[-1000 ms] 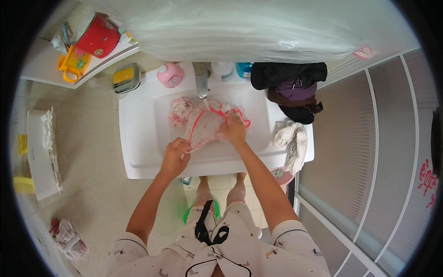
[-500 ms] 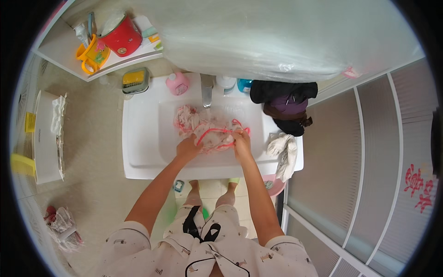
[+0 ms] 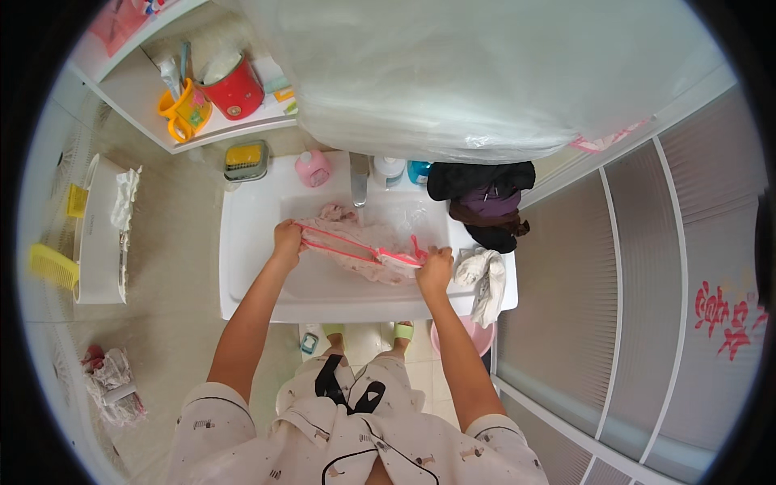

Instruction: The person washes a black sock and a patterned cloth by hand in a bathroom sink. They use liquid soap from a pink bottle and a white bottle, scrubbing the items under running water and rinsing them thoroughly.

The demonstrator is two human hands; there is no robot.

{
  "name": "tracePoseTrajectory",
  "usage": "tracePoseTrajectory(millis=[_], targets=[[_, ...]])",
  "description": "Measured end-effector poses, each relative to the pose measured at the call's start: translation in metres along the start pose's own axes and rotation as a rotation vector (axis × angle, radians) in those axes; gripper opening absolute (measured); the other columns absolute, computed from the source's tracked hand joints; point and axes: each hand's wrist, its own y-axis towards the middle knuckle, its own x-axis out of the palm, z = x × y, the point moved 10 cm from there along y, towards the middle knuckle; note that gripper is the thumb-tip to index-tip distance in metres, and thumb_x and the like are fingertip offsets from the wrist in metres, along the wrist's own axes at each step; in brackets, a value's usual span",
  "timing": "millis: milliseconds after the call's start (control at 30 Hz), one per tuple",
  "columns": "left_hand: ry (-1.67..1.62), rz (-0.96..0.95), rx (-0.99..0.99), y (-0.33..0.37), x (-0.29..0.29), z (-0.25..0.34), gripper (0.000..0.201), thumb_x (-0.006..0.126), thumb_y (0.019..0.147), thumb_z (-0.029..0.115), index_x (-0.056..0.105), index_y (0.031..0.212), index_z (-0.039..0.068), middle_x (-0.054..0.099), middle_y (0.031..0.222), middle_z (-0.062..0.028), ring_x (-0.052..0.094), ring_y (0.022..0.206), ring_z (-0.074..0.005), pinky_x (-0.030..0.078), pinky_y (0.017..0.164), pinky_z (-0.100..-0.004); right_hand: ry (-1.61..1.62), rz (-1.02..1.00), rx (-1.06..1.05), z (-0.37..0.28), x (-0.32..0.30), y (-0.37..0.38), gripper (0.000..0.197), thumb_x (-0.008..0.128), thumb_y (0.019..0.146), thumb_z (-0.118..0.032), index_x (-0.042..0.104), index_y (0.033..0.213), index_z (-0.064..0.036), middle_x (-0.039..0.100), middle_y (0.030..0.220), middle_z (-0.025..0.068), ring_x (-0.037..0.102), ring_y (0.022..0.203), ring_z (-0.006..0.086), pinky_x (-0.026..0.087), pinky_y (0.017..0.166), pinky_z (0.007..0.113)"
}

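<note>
Gripping a pink garment [image 3: 356,246], left hand [image 3: 287,240] and right hand [image 3: 435,267] over sink [image 3: 242,242].

One white sink [image 3: 242,242], one tap [image 3: 359,179], one pink garment [image 3: 356,246], two hands, left [image 3: 287,240] and right [image 3: 435,268], one red cup [image 3: 236,90], one yellow cup [image 3: 184,113], two green slippers [image 3: 403,331]

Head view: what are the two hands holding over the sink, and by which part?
Both hold a pale pink patterned cloth with red trim, stretched between them: left hand at its left end, right hand at its right end.
</note>
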Motion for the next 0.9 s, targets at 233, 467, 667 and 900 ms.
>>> tracePoseTrajectory(millis=[233,467,667,900], targets=[[-0.254,-0.028,0.088,-0.060,-0.032,0.095,0.017,0.043,0.088,0.000,0.058,0.093,0.006,0.062,0.087,-0.0054,0.062,0.075,-0.0175,0.056,0.067,-0.0358,1.639,-0.833,0.795,-0.062,0.037,-0.021,0.035,0.052,0.089,-0.006,0.058,0.123,-0.0023,0.065,0.118,0.0148,0.067,0.104,0.0295,0.055,0.088,0.049],[-0.445,-0.125,0.353,-0.115,-0.041,0.220,0.016,0.043,0.086,-0.003,0.056,0.091,0.004,0.059,0.086,-0.0066,0.060,0.077,-0.0172,0.054,0.067,-0.0333,1.929,-0.625,0.363,-0.116,-0.153,0.071,0.008,0.049,0.094,-0.009,0.055,0.098,-0.0117,0.065,0.102,0.0111,0.067,0.100,0.0268,0.055,0.092,0.052],[-0.544,-0.288,0.578,-0.188,-0.039,0.351,0.015,0.042,0.090,-0.003,0.053,0.099,-0.001,0.059,0.098,-0.0109,0.063,0.086,-0.0217,0.058,0.085,-0.0404,1.885,-0.536,-0.080,-0.183,-0.326,0.098,0.033,0.057,0.086,0.001,0.048,0.117,-0.0085,0.061,0.095,0.0074,0.064,0.094,0.0258,0.053,0.089,0.052],[-0.536,-0.287,0.653,-0.218,-0.039,0.396,0.019,0.042,0.093,-0.001,0.054,0.106,-0.007,0.063,0.107,-0.0149,0.064,0.099,-0.0241,0.057,0.090,-0.0402,1.686,-0.244,-0.361,-0.202,-0.407,0.105,0.015,0.061,0.085,0.003,0.061,0.094,-0.0092,0.065,0.090,0.0060,0.064,0.088,0.0190,0.053,0.086,0.043]])
